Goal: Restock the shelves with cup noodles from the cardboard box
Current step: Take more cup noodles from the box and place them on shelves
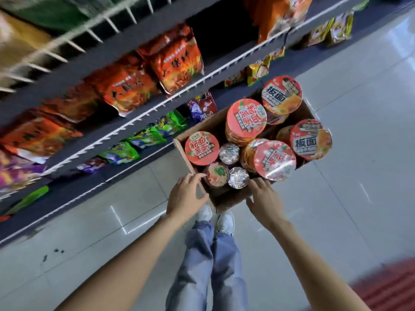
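Observation:
An open cardboard box (pixel 226 195) full of cup noodles is held up in front of me above the floor. Several large bowls with red lids (pixel 201 148) and orange-grey lids (pixel 311 139) fill it, with small silver-lidded cups (pixel 238 177) near my side. My left hand (pixel 186 195) grips the box's near-left corner, fingers curled over the rim. My right hand (pixel 263 199) holds the near-right side, fingers against the wall and rim. The shelves (pixel 143 115) run along the left.
The shelves hold orange noodle packs (pixel 177 61), green packs (pixel 146 136) and purple packs (pixel 202 106). A white wire divider rack (pixel 67 43) is on the upper shelf. Grey floor tiles lie below, with my shoes (pixel 215 217) and a red mat (pixel 390 286) at the right.

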A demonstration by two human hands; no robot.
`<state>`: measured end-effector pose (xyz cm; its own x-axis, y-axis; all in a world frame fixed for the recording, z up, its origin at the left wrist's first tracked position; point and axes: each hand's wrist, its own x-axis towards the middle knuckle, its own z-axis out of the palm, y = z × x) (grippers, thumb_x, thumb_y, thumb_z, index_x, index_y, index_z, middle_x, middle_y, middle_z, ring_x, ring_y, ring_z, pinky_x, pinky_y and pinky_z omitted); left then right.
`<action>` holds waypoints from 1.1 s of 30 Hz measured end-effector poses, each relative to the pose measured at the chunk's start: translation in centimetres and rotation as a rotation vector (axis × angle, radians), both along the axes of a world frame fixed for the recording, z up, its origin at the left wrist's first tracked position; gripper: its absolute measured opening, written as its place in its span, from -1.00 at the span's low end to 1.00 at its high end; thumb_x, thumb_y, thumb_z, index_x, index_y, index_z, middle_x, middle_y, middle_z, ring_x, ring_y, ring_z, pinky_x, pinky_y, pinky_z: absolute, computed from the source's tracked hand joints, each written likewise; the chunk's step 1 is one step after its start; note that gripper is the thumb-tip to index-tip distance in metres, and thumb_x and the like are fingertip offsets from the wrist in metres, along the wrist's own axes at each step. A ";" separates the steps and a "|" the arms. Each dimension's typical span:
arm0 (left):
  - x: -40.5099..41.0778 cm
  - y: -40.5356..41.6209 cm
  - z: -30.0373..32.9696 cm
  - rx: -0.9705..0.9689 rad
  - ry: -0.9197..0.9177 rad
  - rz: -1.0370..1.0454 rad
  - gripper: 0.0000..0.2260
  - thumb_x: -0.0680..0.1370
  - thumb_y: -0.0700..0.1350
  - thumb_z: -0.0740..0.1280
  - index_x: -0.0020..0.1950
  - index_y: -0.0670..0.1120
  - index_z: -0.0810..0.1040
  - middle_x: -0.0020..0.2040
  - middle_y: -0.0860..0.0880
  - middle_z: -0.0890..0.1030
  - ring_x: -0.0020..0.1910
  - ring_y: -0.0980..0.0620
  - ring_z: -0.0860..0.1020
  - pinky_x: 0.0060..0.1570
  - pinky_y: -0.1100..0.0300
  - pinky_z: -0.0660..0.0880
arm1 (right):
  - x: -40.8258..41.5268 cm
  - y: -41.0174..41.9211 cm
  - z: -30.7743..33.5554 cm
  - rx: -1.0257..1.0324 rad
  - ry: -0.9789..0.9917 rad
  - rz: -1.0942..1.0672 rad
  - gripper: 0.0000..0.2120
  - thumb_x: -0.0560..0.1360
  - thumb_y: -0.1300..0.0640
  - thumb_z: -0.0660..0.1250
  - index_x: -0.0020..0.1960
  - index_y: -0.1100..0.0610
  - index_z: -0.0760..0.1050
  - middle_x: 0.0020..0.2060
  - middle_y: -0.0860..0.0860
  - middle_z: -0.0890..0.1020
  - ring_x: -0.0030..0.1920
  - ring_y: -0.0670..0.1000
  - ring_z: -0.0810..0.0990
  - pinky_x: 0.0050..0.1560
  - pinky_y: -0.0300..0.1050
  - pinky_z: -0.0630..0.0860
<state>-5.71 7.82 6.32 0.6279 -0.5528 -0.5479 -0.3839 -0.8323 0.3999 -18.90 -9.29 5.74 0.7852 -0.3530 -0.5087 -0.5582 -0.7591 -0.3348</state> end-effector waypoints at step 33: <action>1.7 -5.1 -26.1 0.379 -0.242 -0.551 0.02 0.28 0.26 0.43 0.50 0.04 -0.17 0.39 -0.22 0.14 0.29 -0.17 0.26 0.20 0.02 0.33 | 5.8 -0.3 -35.2 -0.423 0.534 0.598 -0.39 0.62 -0.08 0.06 0.52 -0.04 -0.21 0.46 0.37 -0.03 0.37 0.48 0.15 0.32 0.30 0.19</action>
